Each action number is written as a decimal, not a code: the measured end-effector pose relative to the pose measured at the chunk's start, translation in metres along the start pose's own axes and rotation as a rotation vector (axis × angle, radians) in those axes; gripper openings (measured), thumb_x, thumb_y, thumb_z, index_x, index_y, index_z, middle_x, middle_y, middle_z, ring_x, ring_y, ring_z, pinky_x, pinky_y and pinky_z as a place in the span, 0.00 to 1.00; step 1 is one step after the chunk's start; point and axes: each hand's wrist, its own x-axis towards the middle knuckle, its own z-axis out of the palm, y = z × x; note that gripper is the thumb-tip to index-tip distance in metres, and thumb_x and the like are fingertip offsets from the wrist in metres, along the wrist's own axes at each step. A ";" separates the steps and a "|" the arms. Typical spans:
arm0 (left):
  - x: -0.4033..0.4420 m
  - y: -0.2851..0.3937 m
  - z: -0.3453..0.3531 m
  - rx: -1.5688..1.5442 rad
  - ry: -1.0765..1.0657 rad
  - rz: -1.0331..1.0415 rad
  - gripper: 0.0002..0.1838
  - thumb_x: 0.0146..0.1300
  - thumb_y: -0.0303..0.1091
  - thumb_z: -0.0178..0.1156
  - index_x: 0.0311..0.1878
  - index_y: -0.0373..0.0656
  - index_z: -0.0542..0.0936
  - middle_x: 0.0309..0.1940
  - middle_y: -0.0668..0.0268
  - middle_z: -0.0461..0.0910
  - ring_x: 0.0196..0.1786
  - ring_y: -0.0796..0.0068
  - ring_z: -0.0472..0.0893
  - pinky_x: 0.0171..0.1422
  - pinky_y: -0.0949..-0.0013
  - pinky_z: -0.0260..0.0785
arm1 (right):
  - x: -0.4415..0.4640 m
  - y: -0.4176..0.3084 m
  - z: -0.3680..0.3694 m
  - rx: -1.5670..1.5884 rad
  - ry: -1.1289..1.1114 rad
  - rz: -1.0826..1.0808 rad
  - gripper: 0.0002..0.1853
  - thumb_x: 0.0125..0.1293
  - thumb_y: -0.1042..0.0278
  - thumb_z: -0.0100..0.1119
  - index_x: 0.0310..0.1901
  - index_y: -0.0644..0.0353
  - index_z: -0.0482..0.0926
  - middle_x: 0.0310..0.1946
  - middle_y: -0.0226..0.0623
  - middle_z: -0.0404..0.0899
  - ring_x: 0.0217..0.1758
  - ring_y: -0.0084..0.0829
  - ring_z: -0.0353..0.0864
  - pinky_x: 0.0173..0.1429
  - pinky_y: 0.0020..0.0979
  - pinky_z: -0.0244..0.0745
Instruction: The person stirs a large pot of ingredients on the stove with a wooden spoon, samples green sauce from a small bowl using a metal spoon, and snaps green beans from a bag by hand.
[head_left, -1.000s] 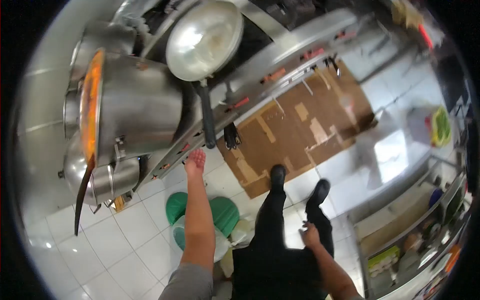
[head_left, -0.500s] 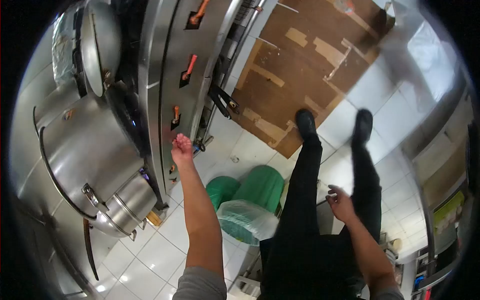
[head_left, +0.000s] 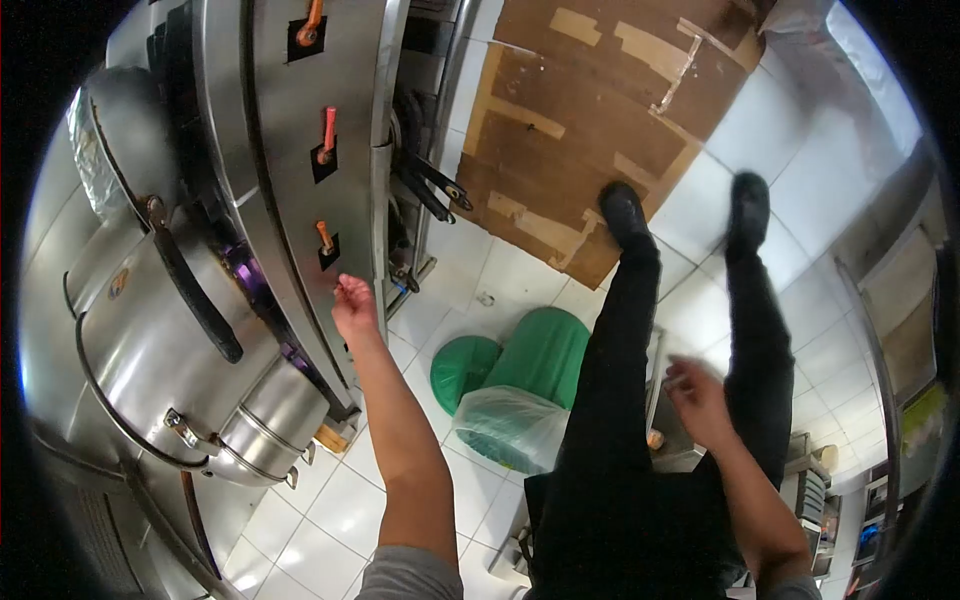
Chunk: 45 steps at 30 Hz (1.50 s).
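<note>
My left hand (head_left: 355, 308) is at the steel stove front (head_left: 285, 190), fingers curled in. What they hold, if anything, is hidden. Just above it on the panel sits an orange valve lever (head_left: 324, 237), with a red valve lever (head_left: 328, 132) and another orange valve lever (head_left: 312, 22) farther along. My right hand (head_left: 697, 400) hangs in front of my leg, somewhat blurred, its fingers loosely bent and apart with nothing in them. On the stove are a large steel pot (head_left: 180, 330), a smaller steel pot (head_left: 275, 425) and a pan with a black handle (head_left: 200, 300).
Purple-blue glow (head_left: 245, 275) shows beside the large pot. A green bin (head_left: 540, 350) with a clear liner and a green lid (head_left: 465, 370) are on the white tiles. Taped cardboard (head_left: 590, 130) covers floor ahead; black handles (head_left: 435, 185) jut from under the stove.
My view has shifted, and the pan's black handle shows more fully over the pots. My left hand stays by the panel with fingers curled. My right hand remains low beside my leg.
</note>
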 end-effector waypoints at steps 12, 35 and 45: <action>0.004 -0.003 0.006 0.034 0.077 0.127 0.13 0.74 0.32 0.40 0.41 0.33 0.71 0.33 0.56 0.76 0.34 0.66 0.74 0.38 0.66 0.68 | -0.002 -0.008 0.001 0.060 -0.037 0.039 0.23 0.61 0.79 0.54 0.59 0.63 0.69 0.47 0.43 0.74 0.41 0.33 0.78 0.45 0.33 0.77; 0.010 0.005 -0.009 -0.053 0.004 0.055 0.10 0.71 0.26 0.41 0.44 0.31 0.72 0.36 0.53 0.78 0.38 0.62 0.79 0.43 0.61 0.73 | -0.002 -0.020 0.000 -0.022 -0.051 0.065 0.22 0.60 0.79 0.56 0.58 0.62 0.70 0.45 0.44 0.75 0.42 0.34 0.79 0.47 0.34 0.76; 0.005 -0.001 -0.004 -0.052 0.002 0.085 0.07 0.69 0.24 0.42 0.42 0.33 0.70 0.36 0.53 0.76 0.37 0.62 0.76 0.40 0.62 0.71 | 0.000 -0.023 -0.002 -0.053 -0.067 0.061 0.23 0.60 0.77 0.57 0.58 0.62 0.70 0.45 0.43 0.76 0.40 0.35 0.78 0.47 0.34 0.75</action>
